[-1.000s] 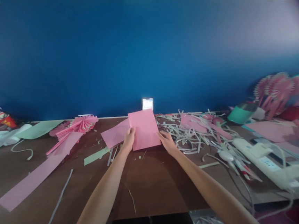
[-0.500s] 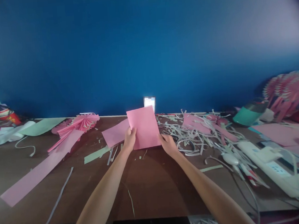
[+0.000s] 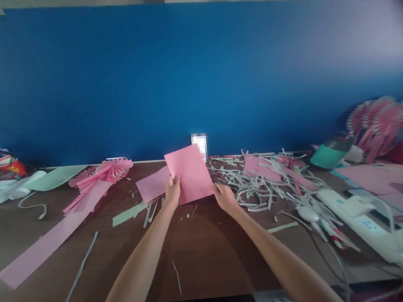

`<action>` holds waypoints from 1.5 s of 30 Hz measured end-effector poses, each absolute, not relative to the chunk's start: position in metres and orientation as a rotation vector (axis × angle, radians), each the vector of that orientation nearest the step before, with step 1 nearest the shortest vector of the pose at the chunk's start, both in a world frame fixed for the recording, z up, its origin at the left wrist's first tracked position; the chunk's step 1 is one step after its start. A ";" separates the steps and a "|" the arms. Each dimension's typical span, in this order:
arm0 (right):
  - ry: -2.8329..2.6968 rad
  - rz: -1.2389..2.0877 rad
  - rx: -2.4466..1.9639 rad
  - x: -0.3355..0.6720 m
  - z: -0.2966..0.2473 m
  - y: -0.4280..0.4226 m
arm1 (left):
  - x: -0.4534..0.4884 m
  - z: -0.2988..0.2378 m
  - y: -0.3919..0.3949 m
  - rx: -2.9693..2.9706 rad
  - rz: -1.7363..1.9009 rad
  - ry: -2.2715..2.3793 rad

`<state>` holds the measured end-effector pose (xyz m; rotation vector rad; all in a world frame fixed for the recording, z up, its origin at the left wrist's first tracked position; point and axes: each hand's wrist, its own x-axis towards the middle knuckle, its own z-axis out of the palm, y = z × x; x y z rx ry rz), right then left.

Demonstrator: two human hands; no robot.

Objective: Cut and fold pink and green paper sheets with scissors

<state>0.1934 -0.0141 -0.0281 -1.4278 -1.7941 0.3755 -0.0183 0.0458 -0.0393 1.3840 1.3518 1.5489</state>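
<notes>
A pink sheet of paper (image 3: 191,175) is held up above the middle of the table, tilted with its left side higher at the top edge's far corner hidden by nothing. My left hand (image 3: 173,191) pinches its left edge, thumb on the near face. At the lower right corner, my right hand (image 3: 225,197) grips the same sheet between thumb and fingers. Behind the left hand lies another pink piece of paper (image 3: 151,184), partly covered by the held sheet. A pale green strip (image 3: 127,215) rests beside it on the table.
Curled paper strips (image 3: 250,184) heap up at right, near a white power strip (image 3: 359,224) with cables. Folded pink paper fans (image 3: 108,173) and a long pink strip (image 3: 54,236) lie left. A blue partition (image 3: 181,77) rises behind the table, with a lit screen (image 3: 200,144) against it.
The pink sheet has turned slightly counterclockwise and shifted a little left in view, with both hands still on it. The whole view has shifted slightly.
</notes>
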 end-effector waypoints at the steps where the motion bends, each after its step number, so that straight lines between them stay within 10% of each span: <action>1: -1.793 0.369 -1.440 0.194 -0.028 -0.014 | -0.018 -0.040 0.046 1.385 1.548 1.334; 45: -1.510 0.725 -1.135 0.209 -0.022 -0.012 | -0.011 -0.008 0.022 1.242 1.204 0.862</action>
